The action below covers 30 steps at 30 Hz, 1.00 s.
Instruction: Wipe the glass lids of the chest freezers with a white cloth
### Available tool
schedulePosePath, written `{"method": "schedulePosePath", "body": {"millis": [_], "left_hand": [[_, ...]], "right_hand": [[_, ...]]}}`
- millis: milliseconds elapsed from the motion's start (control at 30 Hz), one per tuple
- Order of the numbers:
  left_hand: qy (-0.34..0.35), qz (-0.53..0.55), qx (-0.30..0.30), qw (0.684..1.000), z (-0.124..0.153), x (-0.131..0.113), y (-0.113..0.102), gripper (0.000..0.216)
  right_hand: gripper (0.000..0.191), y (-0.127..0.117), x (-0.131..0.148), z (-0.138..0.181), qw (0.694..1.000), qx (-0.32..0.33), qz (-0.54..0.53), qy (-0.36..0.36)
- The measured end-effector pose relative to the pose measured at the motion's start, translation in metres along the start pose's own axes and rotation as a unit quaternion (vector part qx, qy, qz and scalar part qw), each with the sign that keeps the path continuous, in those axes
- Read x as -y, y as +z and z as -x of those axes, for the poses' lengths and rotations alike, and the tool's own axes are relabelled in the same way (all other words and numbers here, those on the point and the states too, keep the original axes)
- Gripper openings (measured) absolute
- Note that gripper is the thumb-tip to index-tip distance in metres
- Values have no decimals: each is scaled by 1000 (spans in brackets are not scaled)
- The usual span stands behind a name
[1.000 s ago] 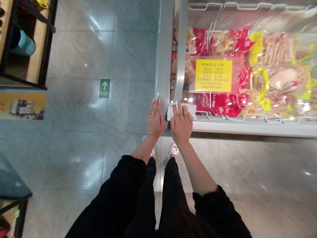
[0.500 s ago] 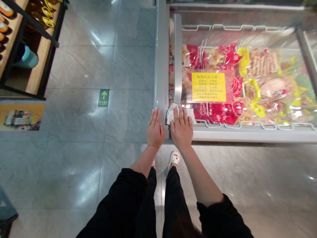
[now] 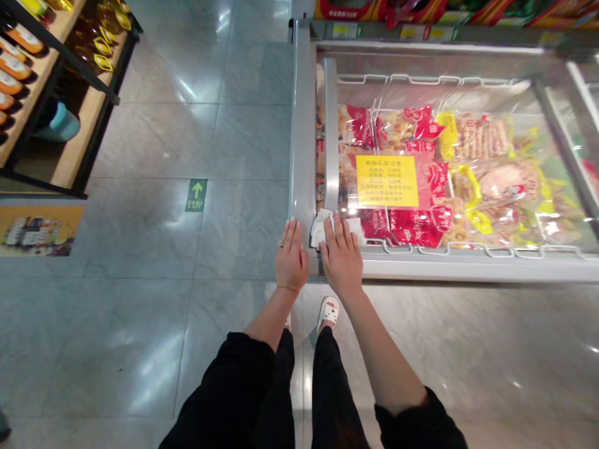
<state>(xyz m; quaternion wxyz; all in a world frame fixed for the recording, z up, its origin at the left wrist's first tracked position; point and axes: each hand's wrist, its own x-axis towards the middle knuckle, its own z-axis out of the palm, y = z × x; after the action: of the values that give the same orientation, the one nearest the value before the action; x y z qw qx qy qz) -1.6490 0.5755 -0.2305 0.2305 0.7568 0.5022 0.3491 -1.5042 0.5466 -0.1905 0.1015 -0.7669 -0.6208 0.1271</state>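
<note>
My right hand [image 3: 343,259] lies flat with fingers stretched out, pressing a crumpled white tissue or cloth [image 3: 321,229] onto the front left corner of the freezer's glass top. The cloth shows on both sides of my fingers; the part under them is hidden. My left hand [image 3: 291,259] rests with straight fingers on the corner of the grey freezer frame [image 3: 302,156], holding nothing. Just beyond my right fingertips is the lid's grey handle bar [image 3: 331,137]. Under the glass are red and clear bags of frozen meat [image 3: 416,227].
A yellow notice [image 3: 387,181] sits on the glass. Packages on a shelf [image 3: 346,9] stand behind the freezer. At left is a wooden rack with bottles [image 3: 19,62] and a blue container [image 3: 63,125]. A green exit sign [image 3: 196,195] marks the tiled floor.
The view has tilted slightly, so the freezer sits lower and more of the shelf behind shows. Both hands keep nearly the same place on the freezer corner, the cloth still under my right hand.
</note>
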Motion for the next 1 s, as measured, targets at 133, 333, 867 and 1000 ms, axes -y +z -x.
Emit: {"method": "schedulePosePath", "body": {"millis": [133,333,867,1000], "left_hand": [[-2,-9,1,1000,0,-1,0,65],[1,-12,1,1000,-1,-1,0,64],[-32,116,13,993,-2,6,-4,55],[-45,108,26,993,-2,6,-6,55]], "right_hand": [[65,-1,1,-11,1000,-10,-3,2],[63,-16,8,-47,999,-35,-14,2],[51,-9,12,36,994,39,-32,-98],[48,-18,-2,50,987,55,-24,-151]]}}
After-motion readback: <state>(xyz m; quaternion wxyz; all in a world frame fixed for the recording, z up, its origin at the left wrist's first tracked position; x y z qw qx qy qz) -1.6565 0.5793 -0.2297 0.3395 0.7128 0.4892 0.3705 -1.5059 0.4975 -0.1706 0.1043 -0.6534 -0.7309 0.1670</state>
